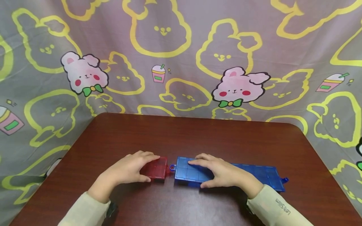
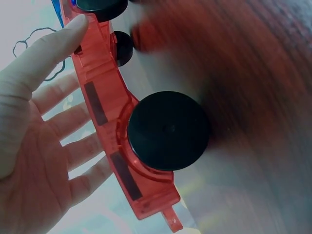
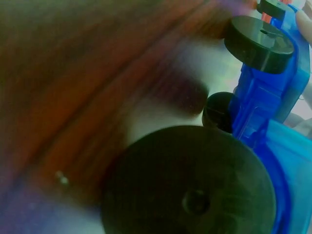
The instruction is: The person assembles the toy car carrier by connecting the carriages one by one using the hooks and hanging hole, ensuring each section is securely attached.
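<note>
My left hand (image 1: 128, 168) grips a red translucent toy car base (image 1: 158, 168), thumb on the near side and fingers over the far side. Black wheels (image 2: 168, 130) and dark strips show on it in the left wrist view. To its right, my right hand (image 1: 223, 172) holds a blue translucent toy car base (image 1: 188, 169) across its near and far edges. A blue ring (image 1: 172, 168) at its left end sits against the red car's right end; whether they are linked I cannot tell. Another blue car section (image 1: 268, 177) extends right, partly under my right wrist; the joint is hidden.
The cars stand on a dark brown wooden table (image 1: 181, 135). A grey patterned curtain (image 1: 189, 69) hangs behind and beside it. A blue hook (image 1: 285, 180) sticks out at the right end of the row.
</note>
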Demonstrator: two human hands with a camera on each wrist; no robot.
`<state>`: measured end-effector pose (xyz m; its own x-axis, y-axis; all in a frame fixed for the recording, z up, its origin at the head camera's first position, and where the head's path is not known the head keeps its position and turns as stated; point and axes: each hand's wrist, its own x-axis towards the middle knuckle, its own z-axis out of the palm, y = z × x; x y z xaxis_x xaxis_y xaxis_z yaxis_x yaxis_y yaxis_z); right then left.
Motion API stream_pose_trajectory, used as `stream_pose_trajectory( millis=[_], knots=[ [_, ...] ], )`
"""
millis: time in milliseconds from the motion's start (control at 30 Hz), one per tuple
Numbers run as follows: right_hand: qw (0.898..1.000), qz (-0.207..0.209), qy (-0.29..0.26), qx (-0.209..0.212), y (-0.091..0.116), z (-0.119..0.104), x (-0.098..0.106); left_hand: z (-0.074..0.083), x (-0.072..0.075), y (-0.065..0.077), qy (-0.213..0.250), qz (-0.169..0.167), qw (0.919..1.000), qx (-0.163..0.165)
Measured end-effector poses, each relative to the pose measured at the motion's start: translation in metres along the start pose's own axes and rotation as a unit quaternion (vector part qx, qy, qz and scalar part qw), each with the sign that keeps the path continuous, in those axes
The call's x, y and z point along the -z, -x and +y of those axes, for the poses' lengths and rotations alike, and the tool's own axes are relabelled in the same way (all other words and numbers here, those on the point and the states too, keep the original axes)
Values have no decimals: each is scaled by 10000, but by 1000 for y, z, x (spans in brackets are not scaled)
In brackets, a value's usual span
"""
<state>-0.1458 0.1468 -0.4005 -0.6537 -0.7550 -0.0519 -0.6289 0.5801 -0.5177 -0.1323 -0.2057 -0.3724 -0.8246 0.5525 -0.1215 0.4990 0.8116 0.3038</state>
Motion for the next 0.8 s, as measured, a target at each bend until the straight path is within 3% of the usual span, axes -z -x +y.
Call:
stream_pose_trajectory(
  millis=[500,700,800],
  knots=[
    [9997,-110,192,-129,-1,1,3,2,3,-2,115,-109,9999,47],
    [9942,844,660,-60,26,15,18,-2,15,-3,174,-100,9997,115],
    [9846,1334,1007,-520,54,32,34,-11,26,-4,27,124,9994,317]
  ],
)
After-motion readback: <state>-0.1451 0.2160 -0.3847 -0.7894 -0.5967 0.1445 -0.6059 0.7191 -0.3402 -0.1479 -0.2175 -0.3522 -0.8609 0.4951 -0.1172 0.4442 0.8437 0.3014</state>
